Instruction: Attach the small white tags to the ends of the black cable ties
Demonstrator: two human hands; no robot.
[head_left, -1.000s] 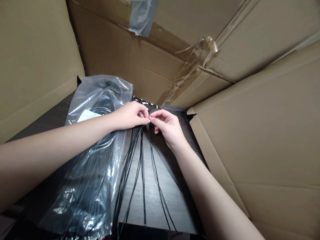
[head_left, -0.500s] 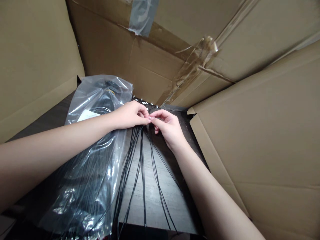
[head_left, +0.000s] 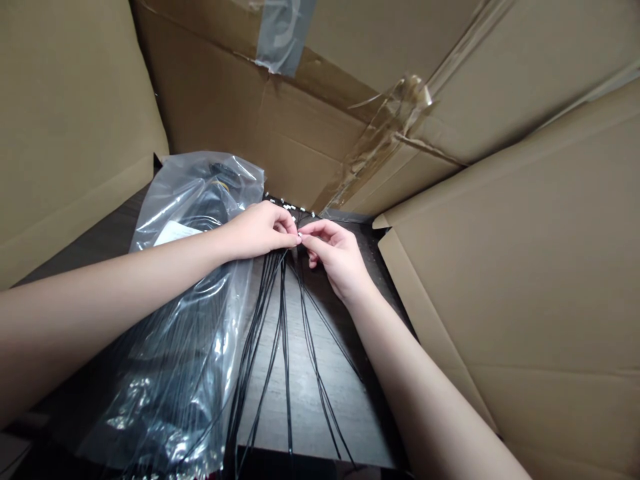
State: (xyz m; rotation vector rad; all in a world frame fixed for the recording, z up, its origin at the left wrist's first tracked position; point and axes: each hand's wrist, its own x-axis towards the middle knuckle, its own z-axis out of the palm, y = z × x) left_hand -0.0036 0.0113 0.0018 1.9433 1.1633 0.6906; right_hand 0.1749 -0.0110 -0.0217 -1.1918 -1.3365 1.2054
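Observation:
My left hand [head_left: 267, 230] and my right hand [head_left: 336, 252] meet fingertip to fingertip above the table, both in a pinch. Between the fingertips shows a small white plastic connector [head_left: 300, 235], gripped by my right thumb and forefinger. My left thumb and forefinger close at its other side on what looks like the end of a thin black wire; the fingers mostly hide it. Below the hands, several black wires [head_left: 286, 320] fan out over the table toward me. More small white connectors [head_left: 289, 207] lie just beyond my left fingers.
A clear plastic bag [head_left: 165, 373] full of dark wires lies on the left, under my left forearm, with a white label [head_left: 176, 233]. Taped cardboard [head_left: 295, 143] stands behind the dark table [head_left: 300, 413]; cardboard panels rise at left [head_left: 75, 133] and right [head_left: 525, 267].
The hands keep the same pinch in almost the same place. A little more of the white connector shows between the fingertips, and the view has shifted very slightly.

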